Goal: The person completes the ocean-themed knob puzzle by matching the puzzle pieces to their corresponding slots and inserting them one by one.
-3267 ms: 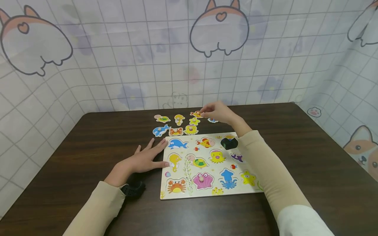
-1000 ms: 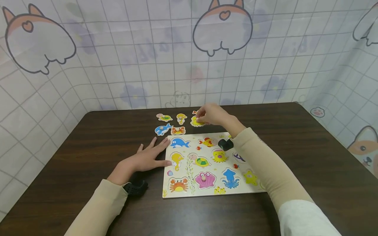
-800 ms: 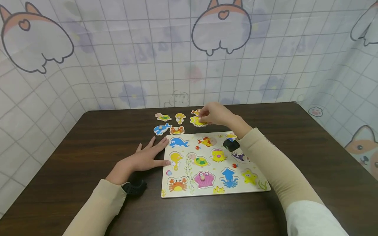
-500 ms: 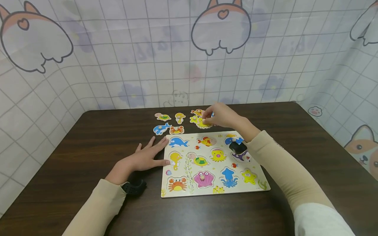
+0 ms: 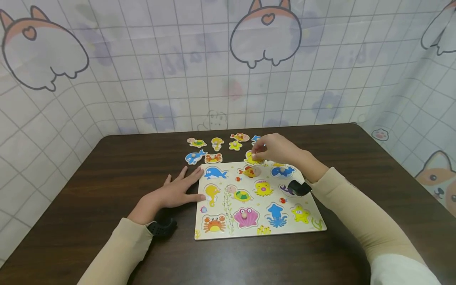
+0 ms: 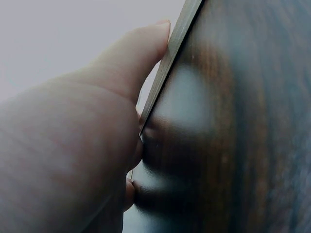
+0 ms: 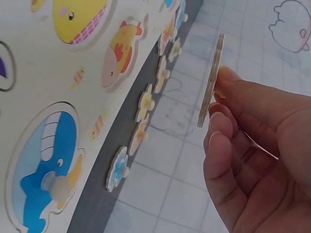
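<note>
In the head view my right hand pinches a yellow octopus puzzle piece just behind the board's far edge. That piece appears edge-on in the right wrist view, between thumb and fingers. My left hand lies with fingers spread at the left edge of the cream sea-animal puzzle board, thumb and fingertips touching it. A pink clam piece and a blue whale-like piece, both with knobs, sit in the board. The octopus picture shows in its recess.
Behind the board lie loose pieces: turtle, seahorse, fish, starfish, blue whale and crab. A blue piece is partly hidden by my right hand. The dark table meets a patterned cloth backdrop.
The octopus piece has left its spot beside the crab, picked up by my right hand. Lately that hand has carried it right and nearer the board, uncovering the fish and starfish. My left hand stays put.
</note>
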